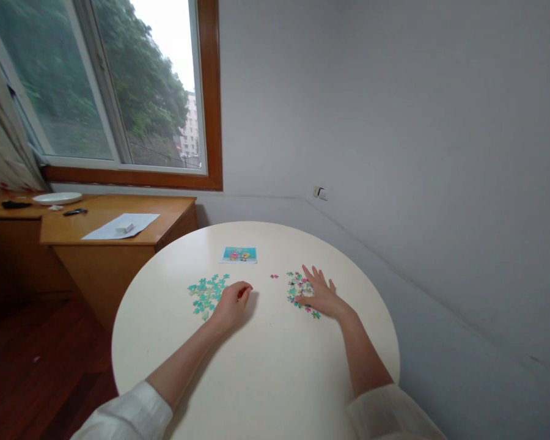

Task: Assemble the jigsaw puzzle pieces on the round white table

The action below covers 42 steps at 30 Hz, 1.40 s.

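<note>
On the round cream table lie two loose groups of small puzzle pieces. My left hand rests with its fingers curled beside the teal pieces; whether it holds a piece is hidden. My right hand lies flat with fingers spread on the mixed pink, green and white pieces. One stray pink piece sits between the groups. A small picture card lies farther back on the table.
A wooden desk stands at the left under the window, with a sheet of paper, a white plate and small dark items. A grey wall runs close along the right. The floor at left is dark wood.
</note>
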### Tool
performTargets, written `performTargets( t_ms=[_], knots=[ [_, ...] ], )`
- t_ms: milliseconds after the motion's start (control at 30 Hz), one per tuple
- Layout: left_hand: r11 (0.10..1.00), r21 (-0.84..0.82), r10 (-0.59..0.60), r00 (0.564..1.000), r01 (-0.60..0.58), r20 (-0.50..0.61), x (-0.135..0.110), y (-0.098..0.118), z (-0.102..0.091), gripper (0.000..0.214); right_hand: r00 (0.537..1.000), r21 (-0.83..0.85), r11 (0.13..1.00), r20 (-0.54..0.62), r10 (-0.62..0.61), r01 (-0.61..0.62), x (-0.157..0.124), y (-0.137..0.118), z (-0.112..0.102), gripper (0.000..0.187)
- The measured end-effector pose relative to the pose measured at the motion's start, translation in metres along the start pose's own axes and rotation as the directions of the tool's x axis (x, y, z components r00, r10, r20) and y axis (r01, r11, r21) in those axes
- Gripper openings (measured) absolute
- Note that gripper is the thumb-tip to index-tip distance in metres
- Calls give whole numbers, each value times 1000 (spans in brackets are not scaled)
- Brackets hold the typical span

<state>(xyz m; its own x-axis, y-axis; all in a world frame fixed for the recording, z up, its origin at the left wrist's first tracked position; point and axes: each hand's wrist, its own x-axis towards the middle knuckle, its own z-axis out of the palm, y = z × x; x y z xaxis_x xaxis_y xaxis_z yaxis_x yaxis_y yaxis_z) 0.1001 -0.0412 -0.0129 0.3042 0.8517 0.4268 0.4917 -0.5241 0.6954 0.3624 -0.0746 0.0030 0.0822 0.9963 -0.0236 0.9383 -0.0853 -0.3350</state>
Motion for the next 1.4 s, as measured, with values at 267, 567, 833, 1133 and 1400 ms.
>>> performTargets(
  t_ms=[267, 567, 833, 1133, 1400],
  knots=[
    [1000, 14, -4, 1000, 4, 9, -1, -2, -1, 26, 971, -39, 999, 237, 44, -36, -7, 25, -9, 116],
    [1000, 6, -22, 1000, 22, 19, -1, 3, -3, 27, 992, -22, 993, 56, 115, -114, -2, 19, -2, 98],
    [1000, 9, -15, 1000, 15, 12, 0, -2, -3, 27, 988, 16, 988, 36, 152, -152, -4, 40, -8, 104],
    [1000, 2, -18, 1000, 18, 6, 0, -2, -2, 27, 984, 41, 986, -58, 167, -164, 5, 35, 3, 86],
    [1000, 5, -23, 999, 22, 24, 0, 1, -3, 28, 856, 155, 894, -261, 447, -419, 25, 41, 19, 71]
  ],
)
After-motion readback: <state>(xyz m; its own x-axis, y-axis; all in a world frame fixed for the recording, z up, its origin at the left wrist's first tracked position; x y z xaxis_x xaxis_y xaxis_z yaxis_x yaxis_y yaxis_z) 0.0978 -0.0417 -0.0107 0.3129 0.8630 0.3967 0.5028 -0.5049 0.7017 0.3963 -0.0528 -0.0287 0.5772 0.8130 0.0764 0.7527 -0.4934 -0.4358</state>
